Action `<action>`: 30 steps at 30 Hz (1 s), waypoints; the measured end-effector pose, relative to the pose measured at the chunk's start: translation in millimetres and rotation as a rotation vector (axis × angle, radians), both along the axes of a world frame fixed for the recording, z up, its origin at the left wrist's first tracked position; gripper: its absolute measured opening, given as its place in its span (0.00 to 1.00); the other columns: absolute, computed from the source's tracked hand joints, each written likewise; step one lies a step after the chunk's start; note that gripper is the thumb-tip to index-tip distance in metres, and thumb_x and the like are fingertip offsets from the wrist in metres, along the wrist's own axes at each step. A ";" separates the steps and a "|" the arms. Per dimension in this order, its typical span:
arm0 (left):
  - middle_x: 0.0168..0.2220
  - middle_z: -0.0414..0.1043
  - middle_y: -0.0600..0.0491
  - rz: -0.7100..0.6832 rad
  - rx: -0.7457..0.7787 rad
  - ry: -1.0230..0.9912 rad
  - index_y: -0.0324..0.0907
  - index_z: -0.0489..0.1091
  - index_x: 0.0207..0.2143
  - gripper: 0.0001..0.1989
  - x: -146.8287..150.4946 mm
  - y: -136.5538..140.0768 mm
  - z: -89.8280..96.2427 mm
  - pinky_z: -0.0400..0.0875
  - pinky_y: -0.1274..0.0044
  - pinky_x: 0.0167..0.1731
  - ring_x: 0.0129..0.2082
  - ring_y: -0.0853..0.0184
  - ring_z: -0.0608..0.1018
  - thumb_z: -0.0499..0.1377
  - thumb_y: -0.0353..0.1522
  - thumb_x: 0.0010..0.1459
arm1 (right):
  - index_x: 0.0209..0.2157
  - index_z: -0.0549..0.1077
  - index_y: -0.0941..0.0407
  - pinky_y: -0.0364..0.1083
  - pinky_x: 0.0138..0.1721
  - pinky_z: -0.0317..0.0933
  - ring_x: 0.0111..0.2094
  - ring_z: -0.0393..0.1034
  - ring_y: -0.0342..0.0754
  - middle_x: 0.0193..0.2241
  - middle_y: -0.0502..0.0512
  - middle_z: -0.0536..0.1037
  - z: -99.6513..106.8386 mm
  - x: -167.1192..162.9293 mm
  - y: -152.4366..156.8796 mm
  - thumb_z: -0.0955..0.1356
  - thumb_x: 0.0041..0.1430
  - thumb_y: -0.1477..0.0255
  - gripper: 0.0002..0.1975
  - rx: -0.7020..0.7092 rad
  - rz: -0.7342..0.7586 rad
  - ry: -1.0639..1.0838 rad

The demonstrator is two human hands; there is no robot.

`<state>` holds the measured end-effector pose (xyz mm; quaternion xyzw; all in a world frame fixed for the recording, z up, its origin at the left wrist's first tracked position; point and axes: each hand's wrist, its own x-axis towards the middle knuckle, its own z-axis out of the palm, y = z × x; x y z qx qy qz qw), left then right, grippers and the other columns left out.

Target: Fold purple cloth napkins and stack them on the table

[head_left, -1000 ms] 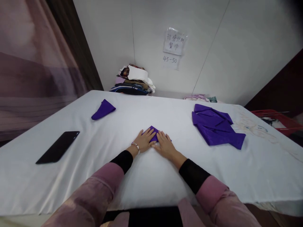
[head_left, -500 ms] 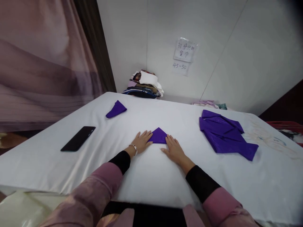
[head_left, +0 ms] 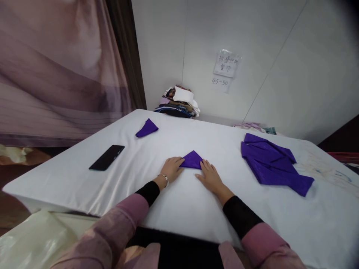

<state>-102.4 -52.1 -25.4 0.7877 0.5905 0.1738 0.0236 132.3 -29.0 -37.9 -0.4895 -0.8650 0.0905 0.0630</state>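
Note:
A purple cloth napkin (head_left: 192, 160), folded into a small triangle, lies on the white-covered table in front of me with its point facing away. At its left corner my left hand (head_left: 172, 169) has its fingers drawn together and bent, the thumb close below them, pinching the corner. My right hand (head_left: 211, 177) rests palm down at the right corner, fingertips on the fabric and thumb held apart. A second folded purple napkin (head_left: 147, 128) lies farther off to the left. Several purple napkins (head_left: 269, 158) are piled loosely on the right.
A black phone (head_left: 107, 157) lies on the white tablecloth (head_left: 179, 209) at left. Folded clothes (head_left: 179, 101) are stacked at the back edge against the wall, where a handwritten sign (head_left: 226, 64) hangs. A pink curtain (head_left: 56, 67) hangs at left.
My left hand's fingers have gone from spread flat to bent and drawn together at the napkin's corner. My right hand stays at the other corner. The view has shifted slightly left.

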 end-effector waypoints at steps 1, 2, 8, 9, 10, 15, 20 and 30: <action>0.52 0.67 0.48 0.003 0.017 0.008 0.45 0.64 0.52 0.19 5.7 3.7 1.3 0.59 0.67 0.52 0.52 0.61 0.66 0.53 0.35 0.57 | 0.63 0.46 0.60 0.54 0.60 0.35 0.64 0.34 0.53 0.64 0.61 0.42 0.2 0.1 -0.2 0.52 0.61 0.50 0.37 0.005 0.004 0.003; 0.50 0.68 0.48 0.010 0.026 0.017 0.45 0.66 0.50 0.17 9.5 6.7 2.7 0.61 0.68 0.50 0.50 0.60 0.67 0.53 0.34 0.57 | 0.63 0.46 0.58 0.55 0.60 0.35 0.64 0.34 0.53 0.64 0.60 0.42 0.6 0.2 -0.4 0.52 0.61 0.51 0.36 0.008 0.009 0.005; 0.41 0.70 0.49 0.053 -0.020 0.026 0.43 0.69 0.39 0.10 -2.4 6.2 5.3 0.66 0.71 0.42 0.41 0.63 0.70 0.51 0.29 0.57 | 0.63 0.48 0.55 0.55 0.60 0.36 0.64 0.34 0.53 0.64 0.60 0.42 2.9 0.2 -1.2 0.52 0.61 0.51 0.34 0.004 0.010 -0.017; 0.41 0.70 0.49 0.062 -0.024 0.020 0.43 0.69 0.38 0.10 -7.2 4.2 4.8 0.66 0.71 0.42 0.41 0.63 0.71 0.51 0.29 0.57 | 0.63 0.48 0.55 0.55 0.60 0.36 0.64 0.34 0.53 0.64 0.60 0.42 2.8 0.2 -1.2 0.52 0.61 0.51 0.34 0.003 0.010 -0.018; 0.40 0.70 0.49 0.071 -0.027 0.014 0.43 0.69 0.38 0.10 -12.2 2.3 4.2 0.66 0.71 0.42 0.40 0.63 0.71 0.50 0.28 0.57 | 0.63 0.48 0.55 0.55 0.60 0.36 0.64 0.34 0.53 0.64 0.60 0.42 2.5 0.3 -1.1 0.52 0.61 0.51 0.34 0.003 0.009 -0.019; 0.36 0.71 0.50 0.143 -0.030 -0.023 0.43 0.69 0.33 0.10 -36.5 -6.5 1.3 0.66 0.72 0.41 0.38 0.64 0.71 0.48 0.27 0.57 | 0.63 0.48 0.55 0.55 0.59 0.36 0.64 0.33 0.53 0.64 0.59 0.42 -0.8 0.5 -0.4 0.52 0.62 0.52 0.33 0.012 0.009 -0.035; 0.37 0.70 0.51 0.251 -0.009 -0.074 0.43 0.68 0.36 0.10 -47.6 -15.8 -0.9 0.68 0.73 0.41 0.39 0.65 0.72 0.50 0.26 0.54 | 0.62 0.49 0.55 0.55 0.59 0.37 0.64 0.34 0.54 0.64 0.60 0.43 -4.4 0.7 0.1 0.52 0.62 0.52 0.33 0.034 0.007 -0.044; 0.37 0.69 0.51 0.131 -0.027 -0.147 0.43 0.68 0.36 0.10 -12.8 -1.4 0.0 0.67 0.72 0.41 0.39 0.65 0.71 0.51 0.25 0.52 | 0.62 0.49 0.55 0.55 0.59 0.38 0.64 0.35 0.54 0.64 0.60 0.43 -4.6 1.1 0.0 0.53 0.62 0.52 0.33 0.042 0.008 -0.051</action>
